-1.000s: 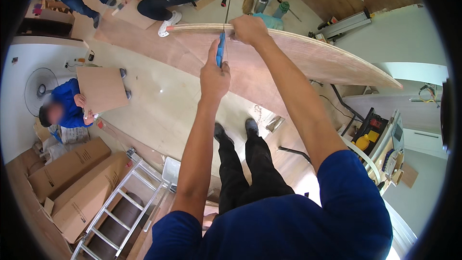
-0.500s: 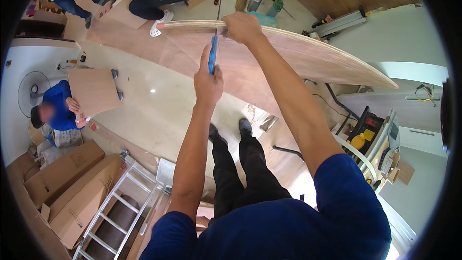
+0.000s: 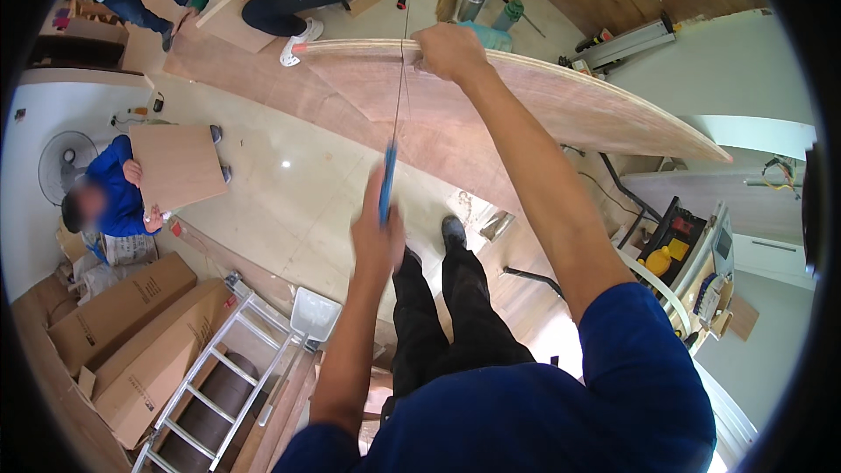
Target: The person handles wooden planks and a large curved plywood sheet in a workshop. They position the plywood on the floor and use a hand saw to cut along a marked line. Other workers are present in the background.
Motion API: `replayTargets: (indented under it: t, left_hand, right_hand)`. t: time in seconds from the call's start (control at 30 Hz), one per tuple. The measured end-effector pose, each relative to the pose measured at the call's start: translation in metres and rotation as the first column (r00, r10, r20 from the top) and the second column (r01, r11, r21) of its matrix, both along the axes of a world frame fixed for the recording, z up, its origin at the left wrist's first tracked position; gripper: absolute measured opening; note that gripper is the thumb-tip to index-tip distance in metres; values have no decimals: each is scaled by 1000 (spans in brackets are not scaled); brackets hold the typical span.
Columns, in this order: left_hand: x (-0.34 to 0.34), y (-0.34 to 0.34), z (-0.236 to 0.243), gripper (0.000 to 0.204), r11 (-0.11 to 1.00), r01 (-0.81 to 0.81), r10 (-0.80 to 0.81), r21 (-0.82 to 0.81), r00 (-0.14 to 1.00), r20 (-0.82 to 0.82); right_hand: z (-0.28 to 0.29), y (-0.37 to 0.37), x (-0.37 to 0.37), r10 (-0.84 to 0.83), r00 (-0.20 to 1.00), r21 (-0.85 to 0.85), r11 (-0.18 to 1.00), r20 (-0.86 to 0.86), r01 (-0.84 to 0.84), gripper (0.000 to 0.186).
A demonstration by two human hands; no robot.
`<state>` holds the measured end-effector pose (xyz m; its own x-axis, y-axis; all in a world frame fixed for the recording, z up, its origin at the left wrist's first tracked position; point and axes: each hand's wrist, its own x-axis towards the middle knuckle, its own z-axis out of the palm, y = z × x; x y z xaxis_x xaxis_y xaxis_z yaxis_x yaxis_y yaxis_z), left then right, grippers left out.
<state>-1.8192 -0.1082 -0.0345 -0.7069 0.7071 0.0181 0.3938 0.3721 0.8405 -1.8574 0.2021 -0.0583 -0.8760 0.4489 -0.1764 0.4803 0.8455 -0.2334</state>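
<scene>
A large plywood panel [image 3: 561,92] spans the space in front of me, its layered edge facing up. My right hand [image 3: 451,50] grips that edge, fingers curled over it just right of the saw cut. In my left hand [image 3: 378,236] is the blue handle of a handsaw [image 3: 399,109], slightly blurred. The thin blade runs away from me and crosses the panel's edge near its left end, close beside my right hand. The handle is well back from the wood, toward my body.
At left a person in blue holds a brown board [image 3: 177,165]. Two more people are at the far left, one crouching by a board. An aluminium ladder [image 3: 210,390] and long cardboard boxes [image 3: 123,311] lie lower left. A tool-laden bench [image 3: 701,271] stands at right; bottles [image 3: 471,2] stand beyond the panel.
My left hand has drawn the saw back toward my body, exposing more blade on my side of the panel. My right hand keeps its hold on the edge.
</scene>
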Motion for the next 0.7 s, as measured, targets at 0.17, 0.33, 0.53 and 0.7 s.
replayTargets:
  t: [0.17,0.33,0.53,0.7]
  left_hand:
    - [-45,82,-63,65,994,-46,70,-100,968,242]
    - [17,-27,4,64,999,36,-36,4,998,55]
    - [20,-42,29,64,1000,-11,13,-8,989,150]
    - [-53,88,-64,62,992,-56,28,110,970,242]
  right_hand:
    - [5,1,-1,-10,1000,28,1000,23,10,28]
    - [6,-2,0,-28,999,-9,1000,27,28,22]
    - [2,-4,2,-16,1000,19,1000,-17,16,24]
    - [2,-9,4,-30,998,53,998,-58,33,19]
